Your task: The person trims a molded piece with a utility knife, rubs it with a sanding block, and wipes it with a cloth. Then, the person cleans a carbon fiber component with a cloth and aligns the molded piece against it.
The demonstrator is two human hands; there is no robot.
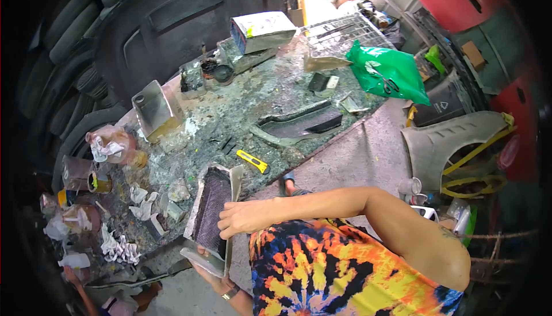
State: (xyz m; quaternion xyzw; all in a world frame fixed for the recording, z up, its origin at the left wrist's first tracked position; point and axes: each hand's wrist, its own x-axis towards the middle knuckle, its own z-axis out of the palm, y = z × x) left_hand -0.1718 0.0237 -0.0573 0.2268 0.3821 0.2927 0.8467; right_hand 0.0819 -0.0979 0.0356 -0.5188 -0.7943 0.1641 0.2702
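Observation:
A shallow trough-shaped mould (236, 179), lined with black woven fabric (211, 207), is tilted at the table's near edge. My left hand (214, 276), below a wristwatch, grips its lower end from underneath, with fingertips showing at the rim. My right hand (244, 218) reaches across the mould's right wall, its curled fingers pressing on the fabric inside; the thumb is hidden. Beyond the mould lies a yellow utility knife (253, 161) on the table, beside small black scraps (227, 145). A second, longer mould (276, 139) with black fabric in it rests farther right.
The stained worktable (230, 112) carries a metal can (155, 112), a white-topped box (263, 31), crumpled paper (119, 247) and a green plastic bag (388, 74) with scissors (390, 86) on it. Another person's hand (71, 277) is at lower left. A grey car fender (428, 143) stands right.

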